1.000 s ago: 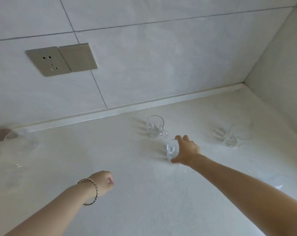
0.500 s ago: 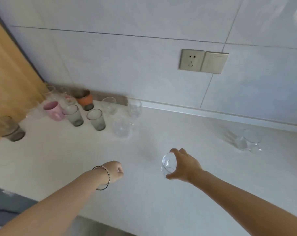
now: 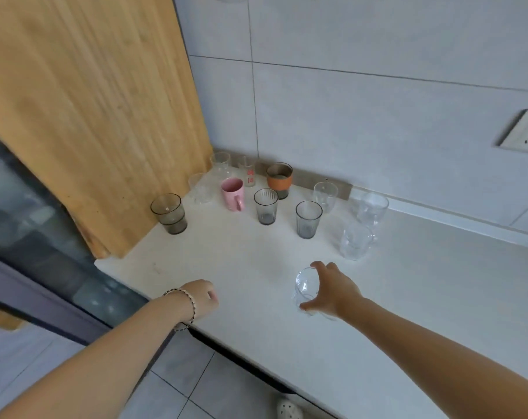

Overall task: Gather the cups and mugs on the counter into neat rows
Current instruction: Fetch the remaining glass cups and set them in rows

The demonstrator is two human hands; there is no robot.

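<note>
Cluster on counter (image 3: 241,267) at back-left corner, hemmed by upright panel (image 3: 90,116) on left and wall (image 3: 377,131) behind. Back row along wall, left to right: corner glass (image 3: 221,164), small glass (image 3: 247,174), sleeved cup (image 3: 279,179), tall glass (image 3: 325,196), handled glass (image 3: 372,208). Front row: panel-side tumbler (image 3: 169,213) leftmost, then low glass (image 3: 200,189), mug (image 3: 233,194), first ribbed tumbler (image 3: 265,206), second ribbed tumbler (image 3: 308,219), end glass (image 3: 356,244) just before handled glass. Nearer front edge, apart from cluster: carried glass (image 3: 306,287), gripped in right hand (image 3: 332,290); left hand (image 3: 200,299) to its left, near counter edge. Socket (image 3: 526,133) on wall, far right. Floor (image 3: 181,388) below counter; shoe (image 3: 290,410) on it.
</note>
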